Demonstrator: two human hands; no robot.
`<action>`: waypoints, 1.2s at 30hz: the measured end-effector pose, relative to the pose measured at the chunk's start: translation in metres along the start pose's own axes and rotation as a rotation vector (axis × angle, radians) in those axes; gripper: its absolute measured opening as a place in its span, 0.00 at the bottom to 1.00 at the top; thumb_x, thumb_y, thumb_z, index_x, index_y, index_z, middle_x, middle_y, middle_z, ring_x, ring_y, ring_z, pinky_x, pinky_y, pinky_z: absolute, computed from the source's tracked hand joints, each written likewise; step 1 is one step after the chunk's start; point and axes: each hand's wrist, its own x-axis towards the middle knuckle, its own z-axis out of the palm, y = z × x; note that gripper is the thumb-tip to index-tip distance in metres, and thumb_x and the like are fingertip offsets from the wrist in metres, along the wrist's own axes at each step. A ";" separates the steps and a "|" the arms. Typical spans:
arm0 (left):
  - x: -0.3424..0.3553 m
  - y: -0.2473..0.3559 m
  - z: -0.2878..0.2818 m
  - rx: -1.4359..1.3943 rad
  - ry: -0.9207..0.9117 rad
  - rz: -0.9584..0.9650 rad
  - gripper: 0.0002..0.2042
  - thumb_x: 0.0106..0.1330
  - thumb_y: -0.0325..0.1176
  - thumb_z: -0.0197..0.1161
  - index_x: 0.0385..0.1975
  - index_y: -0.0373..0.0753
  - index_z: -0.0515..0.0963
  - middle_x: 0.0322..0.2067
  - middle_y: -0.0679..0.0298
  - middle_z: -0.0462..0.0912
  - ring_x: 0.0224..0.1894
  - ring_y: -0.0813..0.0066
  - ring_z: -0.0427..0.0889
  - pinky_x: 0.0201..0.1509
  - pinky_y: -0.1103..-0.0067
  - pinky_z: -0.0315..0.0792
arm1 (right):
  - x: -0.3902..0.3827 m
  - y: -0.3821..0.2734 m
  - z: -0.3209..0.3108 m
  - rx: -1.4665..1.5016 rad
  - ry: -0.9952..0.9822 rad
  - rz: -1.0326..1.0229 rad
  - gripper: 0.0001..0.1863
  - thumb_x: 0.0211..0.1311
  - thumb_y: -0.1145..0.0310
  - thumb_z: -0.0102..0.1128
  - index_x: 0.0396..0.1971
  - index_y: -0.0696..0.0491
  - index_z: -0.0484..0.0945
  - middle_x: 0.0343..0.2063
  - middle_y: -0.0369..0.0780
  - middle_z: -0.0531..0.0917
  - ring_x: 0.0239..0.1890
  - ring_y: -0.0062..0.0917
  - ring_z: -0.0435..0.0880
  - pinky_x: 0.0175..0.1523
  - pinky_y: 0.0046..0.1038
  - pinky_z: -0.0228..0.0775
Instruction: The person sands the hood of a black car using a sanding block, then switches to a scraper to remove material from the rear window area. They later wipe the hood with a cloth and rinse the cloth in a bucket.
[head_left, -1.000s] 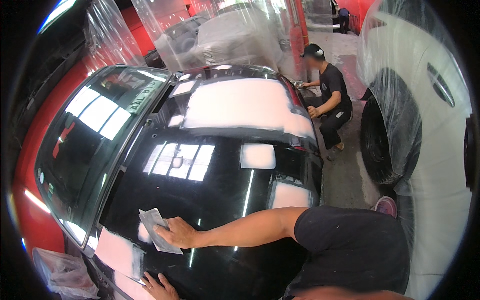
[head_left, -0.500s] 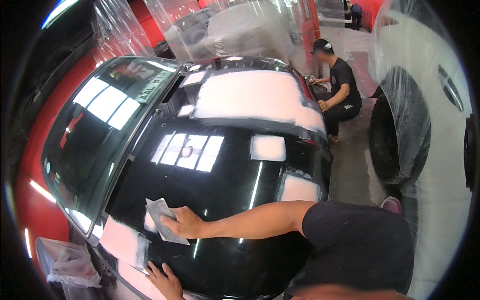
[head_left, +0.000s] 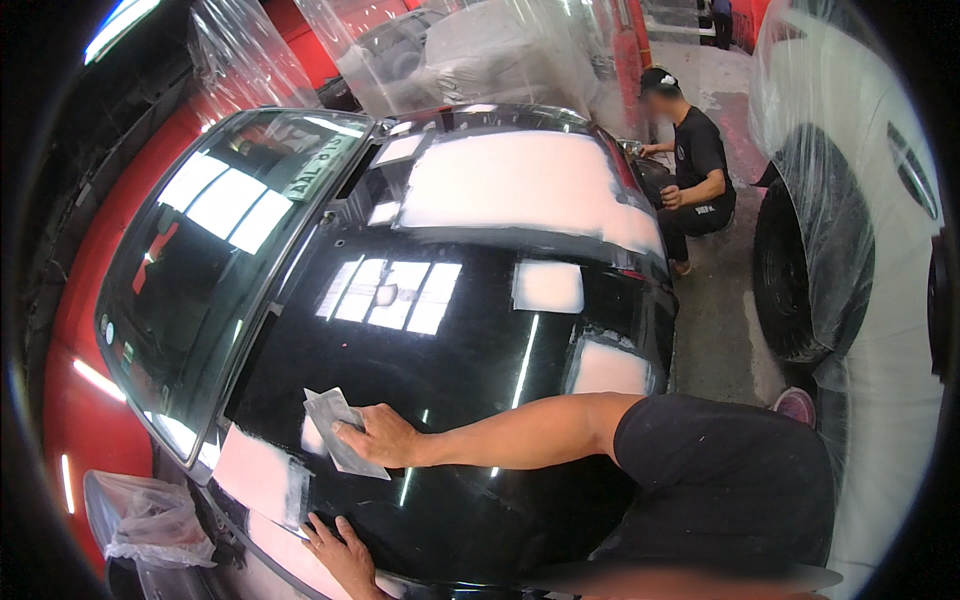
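Note:
A black car panel (head_left: pixel 470 360) with several pale pink filler patches (head_left: pixel 258 472) fills the middle. My right hand (head_left: pixel 375 436) grips a thin, grey, rectangular sheet or pad (head_left: pixel 352 455) over the panel, beside a small pink patch at left of centre. Below it, my left hand (head_left: pixel 340 550) lies with fingers spread on the panel's near left, at the lower edge of a large pink patch. The car's rear window (head_left: pixel 180 310) is left of the panel.
A co-worker in black (head_left: pixel 700 155) crouches at the car's far right corner. A plastic-draped white vehicle (head_left: pixel 880 380) stands along the right, a narrow aisle (head_left: pixel 720 350) between. Plastic-covered vehicles (head_left: pixel 470 55) are behind. A plastic-wrapped car mirror (head_left: pixel 150 510) sits at lower left.
The whole scene has shifted right and slightly up in the picture. My right hand still grips the grey sheet beside the same patch. The co-worker's near hand has moved slightly.

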 end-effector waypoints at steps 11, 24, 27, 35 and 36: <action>0.000 0.001 0.000 0.003 0.000 -0.013 0.28 0.74 0.46 0.47 0.65 0.30 0.61 0.67 0.35 0.55 0.69 0.33 0.52 0.73 0.58 0.47 | 0.000 0.000 -0.001 -0.021 0.002 -0.027 0.22 0.67 0.57 0.49 0.31 0.64 0.80 0.20 0.55 0.81 0.21 0.43 0.83 0.27 0.37 0.70; 0.000 -0.002 0.002 0.012 0.015 0.019 0.28 0.74 0.45 0.48 0.64 0.28 0.62 0.65 0.33 0.57 0.68 0.35 0.54 0.73 0.58 0.47 | -0.002 -0.009 -0.004 -0.001 0.011 -0.024 0.23 0.64 0.58 0.50 0.28 0.68 0.79 0.20 0.57 0.80 0.22 0.44 0.84 0.31 0.40 0.73; 0.000 0.000 0.000 0.014 0.022 0.016 0.28 0.74 0.45 0.48 0.64 0.28 0.62 0.65 0.33 0.56 0.68 0.35 0.54 0.73 0.58 0.47 | -0.001 -0.008 -0.003 -0.004 0.013 -0.017 0.23 0.64 0.58 0.50 0.28 0.68 0.79 0.20 0.57 0.80 0.22 0.45 0.84 0.31 0.40 0.73; -0.001 0.001 0.000 0.008 0.004 0.002 0.28 0.74 0.46 0.47 0.65 0.29 0.62 0.66 0.33 0.56 0.68 0.33 0.53 0.73 0.57 0.48 | -0.001 -0.001 -0.001 -0.014 0.005 -0.008 0.23 0.67 0.55 0.48 0.32 0.64 0.80 0.23 0.54 0.82 0.25 0.44 0.84 0.32 0.38 0.72; -0.001 0.001 0.000 0.003 0.004 0.000 0.28 0.74 0.46 0.47 0.65 0.29 0.62 0.66 0.33 0.56 0.68 0.33 0.53 0.73 0.57 0.48 | -0.001 -0.002 -0.001 -0.021 -0.005 -0.010 0.23 0.67 0.56 0.48 0.32 0.64 0.80 0.23 0.54 0.82 0.25 0.45 0.84 0.33 0.38 0.72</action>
